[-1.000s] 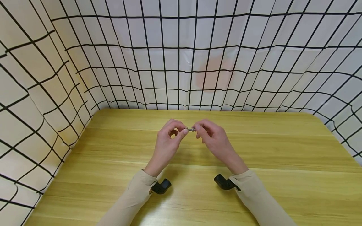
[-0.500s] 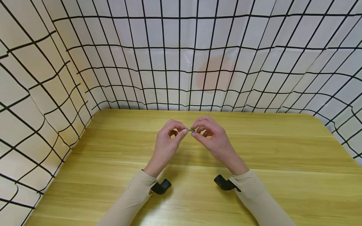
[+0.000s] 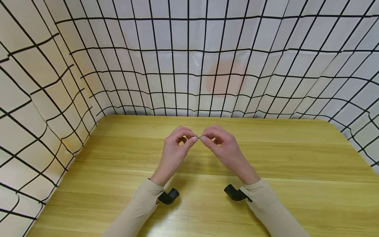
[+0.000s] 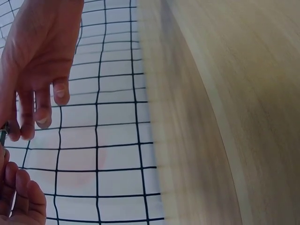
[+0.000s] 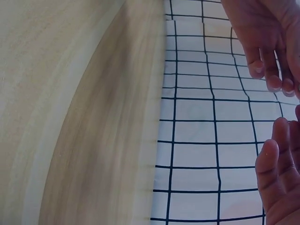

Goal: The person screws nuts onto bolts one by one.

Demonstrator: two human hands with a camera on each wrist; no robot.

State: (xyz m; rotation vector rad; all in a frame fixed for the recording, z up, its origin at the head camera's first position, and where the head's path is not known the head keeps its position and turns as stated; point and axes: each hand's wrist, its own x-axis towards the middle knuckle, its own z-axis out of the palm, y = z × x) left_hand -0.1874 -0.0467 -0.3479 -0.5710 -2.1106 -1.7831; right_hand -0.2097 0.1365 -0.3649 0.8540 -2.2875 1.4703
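In the head view a small metal bolt [image 3: 199, 137] lies level in the air above the table, only a short bit of it showing between the two hands. The left hand [image 3: 174, 149] pinches its left end between thumb and forefinger. At its right end, the thumb and forefinger of the right hand [image 3: 222, 144] close on it, covering that part, where a nut-like piece was seen earlier. The left wrist view catches a dark sliver of the bolt [image 4: 3, 133] at the left border. Both hands show at the edge of the right wrist view, with the bolt out of sight.
Beneath the hands spreads a wooden table [image 3: 290, 158] with a rounded far edge. White sheeting with a black grid [image 3: 189, 62] rises behind it and along both sides. Black wrist devices [image 3: 169, 196] jut from the beige sleeves [image 3: 273, 205].
Half a second ago the right fingers were parted around the bolt's right end, baring the nut-like piece; now they pinch it again. The left hand keeps its hold and place.
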